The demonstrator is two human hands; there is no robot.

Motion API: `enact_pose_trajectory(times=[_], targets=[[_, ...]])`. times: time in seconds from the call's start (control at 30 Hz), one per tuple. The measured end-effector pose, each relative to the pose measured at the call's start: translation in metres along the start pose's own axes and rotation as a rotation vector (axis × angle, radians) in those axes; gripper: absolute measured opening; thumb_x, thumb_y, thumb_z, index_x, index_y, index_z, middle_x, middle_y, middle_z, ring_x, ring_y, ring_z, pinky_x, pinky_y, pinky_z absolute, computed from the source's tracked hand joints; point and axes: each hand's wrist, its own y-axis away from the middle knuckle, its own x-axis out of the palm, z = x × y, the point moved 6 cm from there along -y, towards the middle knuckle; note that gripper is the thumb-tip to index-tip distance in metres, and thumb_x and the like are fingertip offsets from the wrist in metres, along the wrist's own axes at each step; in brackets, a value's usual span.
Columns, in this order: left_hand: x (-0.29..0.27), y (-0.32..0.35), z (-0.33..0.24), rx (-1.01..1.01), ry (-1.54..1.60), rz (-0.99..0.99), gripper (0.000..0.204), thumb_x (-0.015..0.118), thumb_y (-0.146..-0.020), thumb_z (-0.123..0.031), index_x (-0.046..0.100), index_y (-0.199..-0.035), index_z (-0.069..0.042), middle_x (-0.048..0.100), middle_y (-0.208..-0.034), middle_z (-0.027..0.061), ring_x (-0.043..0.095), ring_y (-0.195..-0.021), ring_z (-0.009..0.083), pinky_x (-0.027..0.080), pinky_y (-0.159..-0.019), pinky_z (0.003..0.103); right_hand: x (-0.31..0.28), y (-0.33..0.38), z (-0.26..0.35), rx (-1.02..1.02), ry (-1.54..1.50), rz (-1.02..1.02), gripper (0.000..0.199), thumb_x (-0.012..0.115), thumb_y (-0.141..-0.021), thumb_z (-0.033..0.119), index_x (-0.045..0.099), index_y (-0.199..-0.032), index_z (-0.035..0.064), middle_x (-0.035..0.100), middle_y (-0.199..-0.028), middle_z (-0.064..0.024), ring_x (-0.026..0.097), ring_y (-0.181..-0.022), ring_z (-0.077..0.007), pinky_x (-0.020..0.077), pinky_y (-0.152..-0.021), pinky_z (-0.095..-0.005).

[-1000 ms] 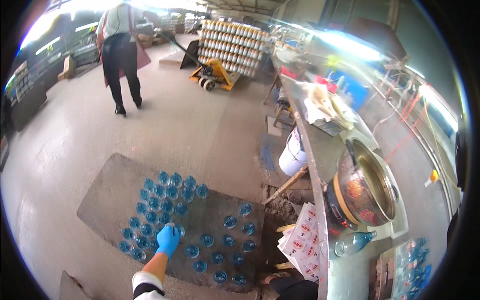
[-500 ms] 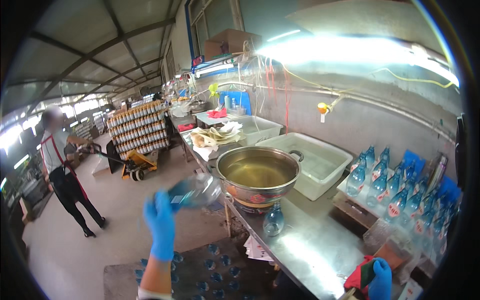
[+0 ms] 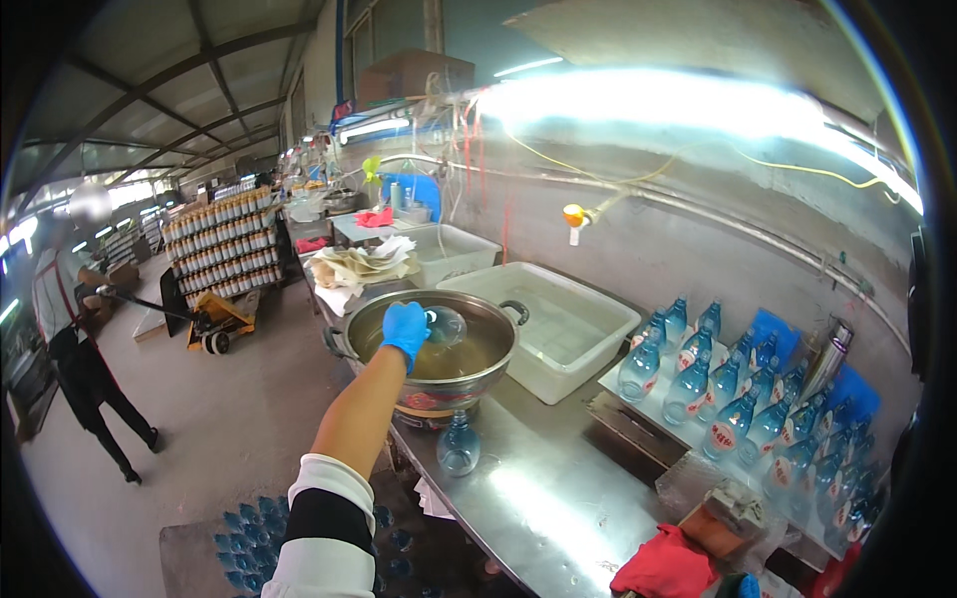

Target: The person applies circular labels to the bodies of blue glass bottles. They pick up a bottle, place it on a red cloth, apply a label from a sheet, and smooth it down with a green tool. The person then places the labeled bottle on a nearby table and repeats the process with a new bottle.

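My left hand (image 3: 406, 333), in a blue glove, reaches over the pot and is closed on the neck of a clear bluish glass bottle (image 3: 446, 328). The bottle's round body is tilted over the liquid; I cannot tell whether it touches the surface. The wide two-handled metal pot (image 3: 478, 365) contains yellowish liquid. Beside the pot, on the metal table, another clear bluish bottle (image 3: 459, 450) stands upright. Only a sliver of my right hand (image 3: 743, 586) shows at the lower edge, close to a red cloth (image 3: 665, 564); its fingers are hidden.
Two white tubs (image 3: 568, 371) (image 3: 477, 261) stand along the wall. Labelled blue bottles (image 3: 725, 427) crowd the right side. Paper sheets (image 3: 361, 267) lie beyond the pot. More bottles (image 3: 249, 543) stand low by the floor. At left, a person (image 3: 85, 359) holds a yellow pallet truck (image 3: 224, 314).
My left hand has carried the bottle rightward from beside the pot to over its liquid. The view has shifted right, and my right hand has dropped almost out of sight.
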Motion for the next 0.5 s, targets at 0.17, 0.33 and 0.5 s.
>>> enact_pose_trajectory(times=[0.17,0.33,0.5], targets=[[0.024,-0.010,0.058,-0.003,-0.159,0.237,0.027,0.075,-0.064,-0.021,0.061,-0.074,0.000,0.064,-0.075,0.0189,0.063,-0.067,0.0317,0.050,-0.057,0.040,0.014,-0.013,-0.020,0.536,-0.818,0.020,0.032,0.051,-0.090,0.022,0.055,-0.112,-0.0015,0.059,-0.100,-0.0086,0.054,-0.093,-0.0190,0.0422,-0.084,-0.0298],[0.041,0.035,-0.012,-0.872,1.075,0.235,0.015,0.054,-0.078,-0.011,0.057,-0.066,-0.002,0.061,-0.061,0.0100,0.062,-0.054,0.0192,0.047,-0.043,0.029,0.001,-0.014,-0.072,0.671,-0.967,-0.014,0.032,0.053,-0.089,0.028,0.056,-0.108,0.0024,0.057,-0.096,-0.0056,0.053,-0.089,-0.0160,0.0414,-0.081,-0.0272],[0.023,0.031,-0.050,-0.590,0.544,0.538,0.016,0.047,-0.080,-0.010,0.058,-0.075,0.000,0.061,-0.061,0.0112,0.059,-0.049,0.0178,0.044,-0.039,0.029,0.010,-0.030,-0.043,0.652,-0.954,0.060,0.033,0.054,-0.089,0.026,0.054,-0.111,0.0017,0.055,-0.103,-0.0074,0.050,-0.096,-0.0168,0.0394,-0.086,-0.0295]])
